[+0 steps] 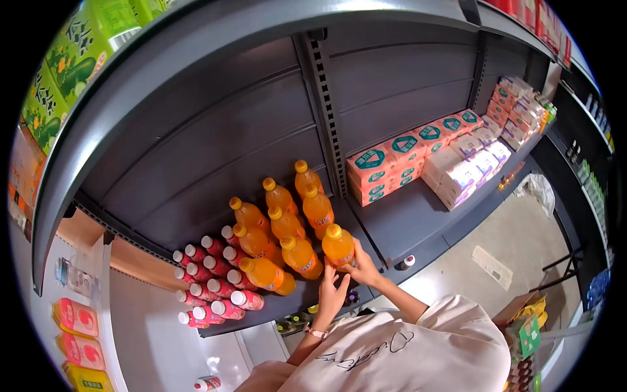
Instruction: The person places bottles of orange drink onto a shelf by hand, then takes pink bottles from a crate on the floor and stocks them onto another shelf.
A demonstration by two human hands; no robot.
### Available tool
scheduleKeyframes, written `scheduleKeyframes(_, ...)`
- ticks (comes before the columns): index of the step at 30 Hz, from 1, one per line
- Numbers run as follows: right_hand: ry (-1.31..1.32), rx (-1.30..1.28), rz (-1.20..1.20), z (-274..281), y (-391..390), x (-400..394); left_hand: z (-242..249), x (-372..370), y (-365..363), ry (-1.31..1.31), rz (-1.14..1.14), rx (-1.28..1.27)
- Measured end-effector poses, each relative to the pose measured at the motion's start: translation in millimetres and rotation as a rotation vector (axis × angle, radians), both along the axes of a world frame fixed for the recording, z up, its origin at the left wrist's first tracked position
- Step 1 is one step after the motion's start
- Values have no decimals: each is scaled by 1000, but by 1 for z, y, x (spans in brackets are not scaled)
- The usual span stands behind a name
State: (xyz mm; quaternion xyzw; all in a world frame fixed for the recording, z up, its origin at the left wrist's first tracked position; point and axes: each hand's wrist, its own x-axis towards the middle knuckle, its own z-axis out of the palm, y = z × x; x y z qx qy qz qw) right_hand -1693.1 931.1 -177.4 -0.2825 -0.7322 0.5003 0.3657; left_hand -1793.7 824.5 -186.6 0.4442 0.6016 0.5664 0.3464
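An orange drink bottle (pixel 338 245) with an orange cap stands at the right front of a group of similar bottles on the dark shelf (pixel 392 228). My right hand (pixel 364 264) is wrapped round its lower right side. Just to the left, my left hand (pixel 332 295) has its fingers apart near the foot of that bottle; whether its fingertips touch it is hard to tell. Several more orange bottles (pixel 287 225) stand in rows behind and left. Farther left are rows of pink bottles with white caps (pixel 221 288).
Pink tissue boxes (pixel 392 160) and white packs (pixel 460 171) are stacked on the shelf to the right. A small bottle (pixel 407 262) lies near the shelf's front edge. Above curves an upper shelf edge (pixel 189 49). A cardboard box (pixel 516 307) is at the lower right.
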Motion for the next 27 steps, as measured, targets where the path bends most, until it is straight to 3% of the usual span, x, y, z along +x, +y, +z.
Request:
scheduleKeyframes(15,-8,-5,-41,-17,22,-19,-18,-2,25,113,148,48)
scheduleKeyframes(21,53,-55,-48,-14,15,-20,-4,-3,23,24,63,9)
scheduleKeyframes(24,40,-141,-107,-28,4,-16,-23,-13,17,-18,-40,15)
scheduleKeyframes(25,24,-102,-138,-33,-4,-12,-29,-17,13,-206,-119,-12)
scheduleKeyframes(27,39,-55,-198,-32,-21,-3,-11,-17,-1,-222,-224,-72)
